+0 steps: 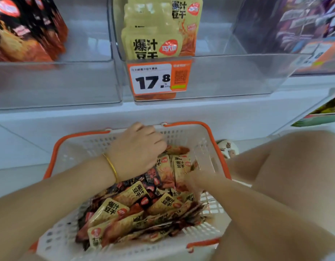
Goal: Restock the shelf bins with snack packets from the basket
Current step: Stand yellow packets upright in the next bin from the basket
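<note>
A white basket with orange handles sits below the shelf, holding several small snack packets, yellow ones and dark red ones mixed. My left hand reaches down into the far part of the pile with fingers curled among upright yellow packets; its fingertips are hidden. My right hand is blurred and dips into the packets on the basket's right side. The middle clear bin on the shelf holds a row of yellow packets behind a price tag.
A clear bin at left holds black and red packets. A bin at right holds purple packets. My bare knee is beside the basket on the right. A white shelf front runs above the basket.
</note>
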The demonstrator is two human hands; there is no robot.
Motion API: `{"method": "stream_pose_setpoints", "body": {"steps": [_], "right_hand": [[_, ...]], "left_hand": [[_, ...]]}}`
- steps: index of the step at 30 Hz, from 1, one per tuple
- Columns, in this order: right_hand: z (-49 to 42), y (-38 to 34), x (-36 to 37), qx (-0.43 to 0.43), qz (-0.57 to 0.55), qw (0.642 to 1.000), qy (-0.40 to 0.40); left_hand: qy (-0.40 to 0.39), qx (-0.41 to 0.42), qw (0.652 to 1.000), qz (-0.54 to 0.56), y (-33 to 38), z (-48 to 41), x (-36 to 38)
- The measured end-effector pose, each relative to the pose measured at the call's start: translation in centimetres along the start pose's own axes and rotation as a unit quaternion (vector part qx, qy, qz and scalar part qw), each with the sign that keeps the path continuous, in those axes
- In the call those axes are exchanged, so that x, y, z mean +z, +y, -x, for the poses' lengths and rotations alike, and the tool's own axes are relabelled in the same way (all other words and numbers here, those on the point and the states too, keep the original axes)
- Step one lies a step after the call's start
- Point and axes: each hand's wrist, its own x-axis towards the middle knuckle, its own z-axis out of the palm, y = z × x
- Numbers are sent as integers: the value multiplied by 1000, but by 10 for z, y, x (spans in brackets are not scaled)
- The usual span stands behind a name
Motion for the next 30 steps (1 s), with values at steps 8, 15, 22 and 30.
{"method": "stream_pose_setpoints", "body": {"steps": [8,15,22,30], "right_hand": [[-6,0,17,4,-83,994,68],[0,-1,20,27,-43,995,89],[137,49,-77,-65,-158,937,304],[201,46,-62,-196,-687,561,419]], "left_hand": [[-7,-26,998,49,-1,-4,1],[-19,-17,997,72,5,-6,1],[-40,-56,985,158,8,-15,-11],[59,-209,854,472,11,-35,-48]]}}
